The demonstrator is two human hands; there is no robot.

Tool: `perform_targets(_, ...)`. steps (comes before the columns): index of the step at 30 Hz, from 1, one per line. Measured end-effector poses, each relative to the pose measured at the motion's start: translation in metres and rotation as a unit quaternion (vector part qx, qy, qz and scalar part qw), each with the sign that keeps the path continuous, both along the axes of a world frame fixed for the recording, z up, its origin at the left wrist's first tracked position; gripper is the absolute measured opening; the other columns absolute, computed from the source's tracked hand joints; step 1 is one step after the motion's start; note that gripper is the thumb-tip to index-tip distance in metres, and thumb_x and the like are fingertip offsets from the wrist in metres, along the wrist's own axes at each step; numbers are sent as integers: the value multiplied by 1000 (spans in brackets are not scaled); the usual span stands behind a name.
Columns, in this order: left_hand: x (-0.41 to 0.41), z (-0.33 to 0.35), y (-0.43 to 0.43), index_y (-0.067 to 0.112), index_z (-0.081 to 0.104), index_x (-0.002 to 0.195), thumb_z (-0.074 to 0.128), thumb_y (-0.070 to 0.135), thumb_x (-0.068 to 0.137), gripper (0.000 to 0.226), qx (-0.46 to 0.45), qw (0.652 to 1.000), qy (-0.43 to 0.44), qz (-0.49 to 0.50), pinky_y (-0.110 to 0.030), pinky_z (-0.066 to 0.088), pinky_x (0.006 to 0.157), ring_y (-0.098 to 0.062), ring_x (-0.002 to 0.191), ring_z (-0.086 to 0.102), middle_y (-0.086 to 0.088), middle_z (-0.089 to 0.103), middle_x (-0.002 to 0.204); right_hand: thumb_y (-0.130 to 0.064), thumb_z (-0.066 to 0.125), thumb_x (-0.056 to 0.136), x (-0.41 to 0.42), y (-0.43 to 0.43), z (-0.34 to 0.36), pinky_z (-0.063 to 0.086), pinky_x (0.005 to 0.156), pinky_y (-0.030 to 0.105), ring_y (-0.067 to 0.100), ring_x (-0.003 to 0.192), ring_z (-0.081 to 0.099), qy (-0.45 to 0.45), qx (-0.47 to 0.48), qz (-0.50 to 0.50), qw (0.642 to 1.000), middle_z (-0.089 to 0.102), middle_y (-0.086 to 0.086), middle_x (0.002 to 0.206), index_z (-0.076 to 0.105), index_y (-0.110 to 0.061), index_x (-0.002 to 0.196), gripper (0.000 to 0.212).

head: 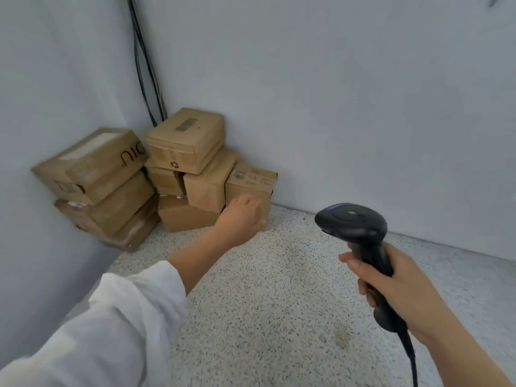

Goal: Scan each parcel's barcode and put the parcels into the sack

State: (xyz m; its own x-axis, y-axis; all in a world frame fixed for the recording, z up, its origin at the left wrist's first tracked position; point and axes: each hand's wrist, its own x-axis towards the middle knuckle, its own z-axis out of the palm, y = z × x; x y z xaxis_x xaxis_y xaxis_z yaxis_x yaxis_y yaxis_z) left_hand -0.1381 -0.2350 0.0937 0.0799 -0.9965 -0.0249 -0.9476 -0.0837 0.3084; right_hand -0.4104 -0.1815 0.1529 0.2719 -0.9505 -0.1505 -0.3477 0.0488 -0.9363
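Several brown cardboard parcels are stacked in the corner where two pale walls meet. The topmost parcel [186, 138] lies on the middle stack; a parcel printed with black letters [92, 162] tops the left stack. The rightmost parcel [251, 181] stands on the floor with writing on its top. My left hand [242, 217] is stretched out in front of that parcel's near face, fingers loosely curled, holding nothing; whether it touches the box I cannot tell. My right hand [396, 280] grips the handle of a black barcode scanner [354, 220], its head pointing toward the parcels. No sack is in view.
The speckled terrazzo floor [279, 289] spreads in front of the parcels. Black cables [145, 65] run down the wall corner behind the stack. The scanner's cord [410, 356] hangs down from the handle at lower right.
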Motion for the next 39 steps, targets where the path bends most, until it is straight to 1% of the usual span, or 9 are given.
perform_targets(6,40,-11,-88,8,30,144,41,38,98,56,29,997,-60,-31,-46,23,111,-35,140,17,-18,14,153,-22,65,82,40,-13,2,43,50,28,14,44,50,11,-9,-84,996,59,3,51,67,-15,91,12)
perform_targets(13,80,-26,-146,12,5,151,28,43,101,63,96,993,-48,-42,-47,-3,116,-36,142,-18,-19,-11,156,-17,67,82,74,-20,2,44,46,18,3,41,52,40,6,-112,993,63,-7,53,66,-15,92,10)
perform_targets(17,92,-41,-166,18,15,150,24,49,99,60,106,993,-45,-8,-48,3,115,-36,144,-2,-21,-8,156,-14,67,82,76,-21,3,44,45,16,1,40,52,51,11,-132,990,63,-14,53,65,-14,93,11)
perform_targets(20,93,-44,-173,19,33,142,21,45,99,51,84,987,-134,-25,-46,13,112,-33,138,20,-16,24,151,-13,67,82,75,-21,3,44,45,17,2,40,53,52,13,-148,988,64,-16,54,64,-14,93,11)
perform_targets(22,91,-46,-174,17,34,141,21,45,99,52,80,986,-146,-27,-45,17,110,-32,135,24,-14,34,145,-13,67,82,74,-21,3,45,45,17,2,41,53,51,14,-154,987,64,-15,55,65,-14,93,12)
perform_targets(28,88,-51,-167,10,27,143,26,43,100,55,73,984,-161,-29,-41,24,107,-34,129,27,-19,32,141,-12,67,82,70,-18,1,43,43,16,3,40,51,41,11,-158,986,62,-9,52,66,-13,91,10)
perform_targets(34,86,-62,-149,15,16,147,36,54,94,69,32,991,-129,-29,-51,13,111,-35,132,18,-18,24,140,-14,67,82,71,-14,-6,43,45,18,5,41,52,41,19,-150,988,62,-5,52,67,-15,91,9)
perform_targets(37,83,-63,-135,14,18,145,51,57,87,79,22,999,-45,-22,-46,37,97,-33,127,21,-17,23,136,-15,68,81,71,-11,-9,44,45,19,7,42,52,43,18,-142,989,62,-3,52,67,-15,91,10)
perform_targets(39,76,-60,-118,13,21,144,62,50,82,83,-39,999,-3,-18,-39,49,84,-31,124,24,-16,22,134,-16,68,81,70,-8,-11,44,46,21,9,42,53,42,18,-139,989,62,-2,52,67,-16,91,10)
